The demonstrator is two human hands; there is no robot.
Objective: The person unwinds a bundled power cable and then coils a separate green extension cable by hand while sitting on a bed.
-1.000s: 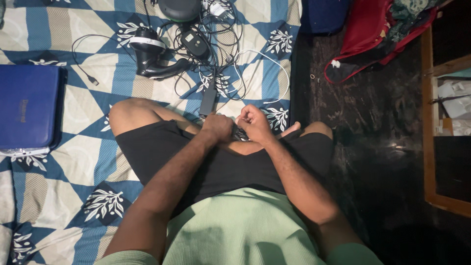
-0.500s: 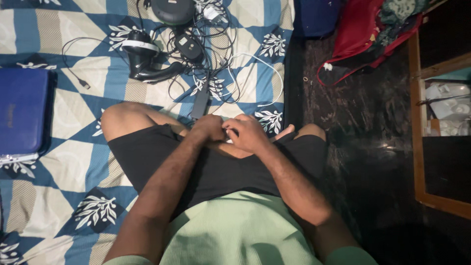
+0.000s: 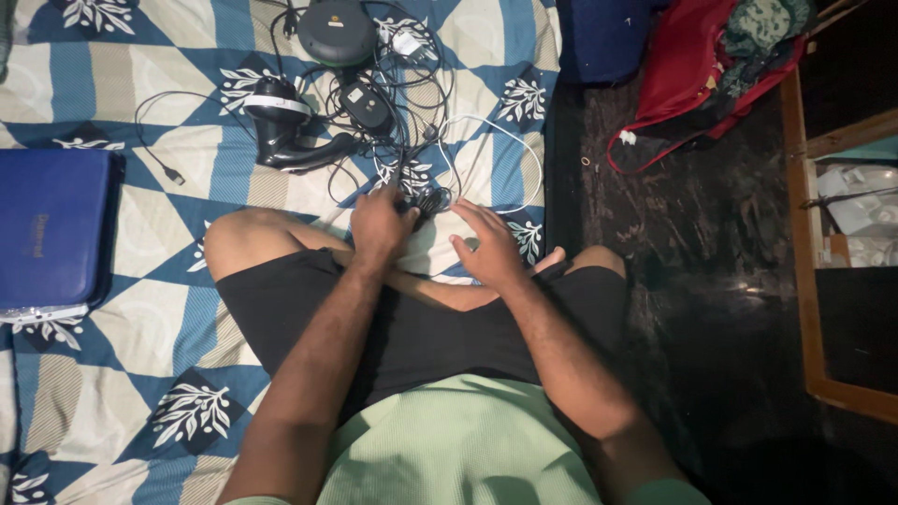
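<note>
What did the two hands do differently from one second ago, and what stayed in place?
Both hands left the lap and reached forward onto the bedsheet. The left hand now closes on the bundled black cable; the right hand, earlier curled at the bundle, has opened, fingers spread beside it. The black hair dryer, round device and blue case stayed put.

Bed: cable tangle ahead of knees; hair dryer left of tangle.
Case: far left.
Floor: right of bed.
</note>
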